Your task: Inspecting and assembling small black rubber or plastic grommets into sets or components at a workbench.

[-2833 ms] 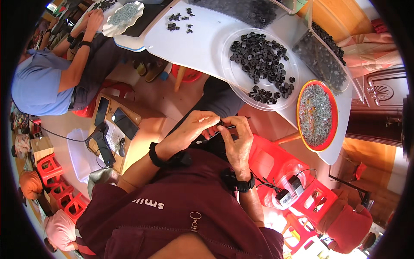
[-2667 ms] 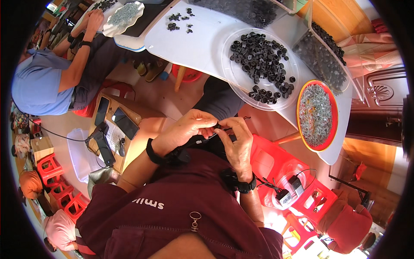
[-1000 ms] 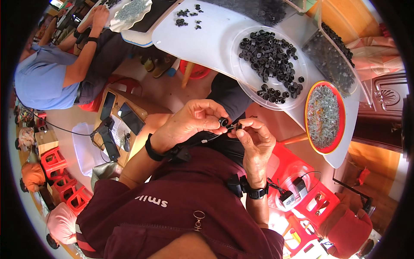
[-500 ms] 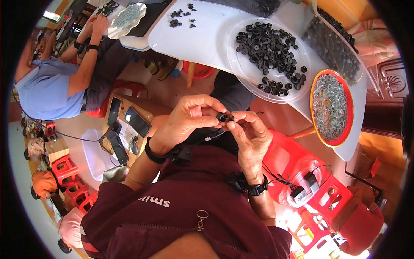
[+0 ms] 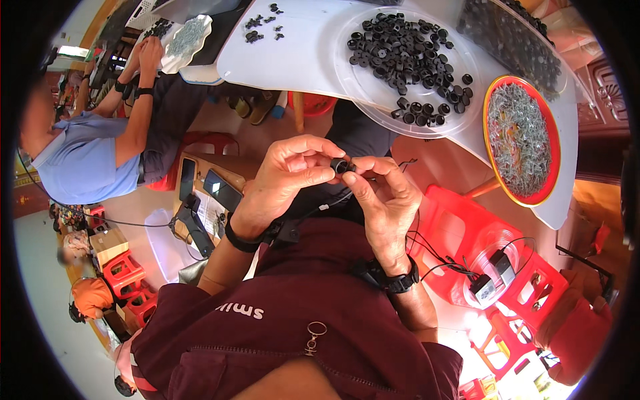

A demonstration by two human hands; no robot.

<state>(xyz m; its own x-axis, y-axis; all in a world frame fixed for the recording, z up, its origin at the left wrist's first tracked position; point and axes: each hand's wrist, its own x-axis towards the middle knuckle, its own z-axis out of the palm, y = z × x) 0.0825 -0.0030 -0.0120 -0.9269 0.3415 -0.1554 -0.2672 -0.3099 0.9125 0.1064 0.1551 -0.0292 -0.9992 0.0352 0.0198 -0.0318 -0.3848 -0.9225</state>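
Between my two hands, above my lap, is a small round black plastic cap (image 5: 340, 166) with a hollow opening. My left hand (image 5: 291, 172) pinches its left side between thumb and fingers. From the other side, my right hand (image 5: 383, 193) closes thumb and forefinger on its right end, where a second small black part seems to sit; the fingertips partly hide it. Beyond the hands, a clear round tray (image 5: 360, 87) on the table holds a heap of similar black caps (image 5: 400, 53). A red tray with a yellow rim (image 5: 490, 127) is full of small clear pieces (image 5: 520, 137).
The white table (image 5: 287, 63) carries several small black parts (image 5: 263, 23) and a clear bin (image 5: 510, 50) of black pieces. A red stool (image 5: 443, 220) with cables and adapters stands at right. Phones (image 5: 222, 190) lie at left, near a co-worker in a blue shirt (image 5: 93, 157).
My view has shifted slightly, so the table sits higher in the picture. Both hands keep their pinch on the black cap, which has turned a little between the fingers.
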